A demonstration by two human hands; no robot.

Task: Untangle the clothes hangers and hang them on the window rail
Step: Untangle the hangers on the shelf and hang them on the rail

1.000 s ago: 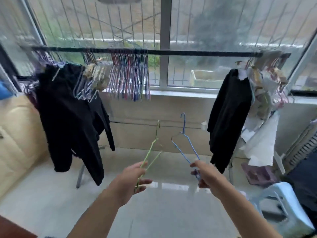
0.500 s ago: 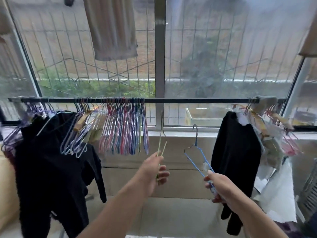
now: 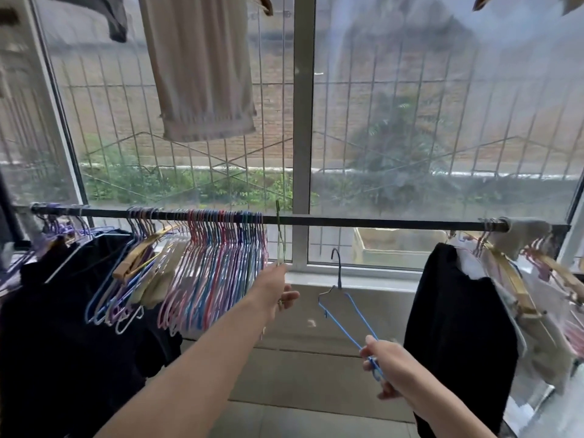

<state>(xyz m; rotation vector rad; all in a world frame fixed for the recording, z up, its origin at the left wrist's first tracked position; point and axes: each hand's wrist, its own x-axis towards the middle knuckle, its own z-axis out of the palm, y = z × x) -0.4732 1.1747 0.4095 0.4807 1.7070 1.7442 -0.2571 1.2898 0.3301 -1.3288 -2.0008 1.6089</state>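
Observation:
My left hand (image 3: pixel 274 290) grips a thin green wire hanger (image 3: pixel 279 238) seen edge-on, its hook at the black window rail (image 3: pixel 363 220), just right of a dense row of several pink, blue and purple hangers (image 3: pixel 218 267). Whether the hook rests on the rail I cannot tell. My right hand (image 3: pixel 387 366) holds a blue wire hanger (image 3: pixel 346 320) by its bottom bar, hook pointing up, below the rail and apart from it. A bare stretch of rail runs between the hanger row and the right end.
A black garment (image 3: pixel 455 327) and pale clothes on wooden hangers (image 3: pixel 518 289) hang at the rail's right end. More dark clothes (image 3: pixel 63 311) hang at the left. Beige trousers (image 3: pixel 202 67) hang high in front of the barred window. A pale wall lies below the sill.
My view has tilted up and closer to the rail. My left hand has raised the green hanger up to the rail. My right hand has stayed low with the blue hanger.

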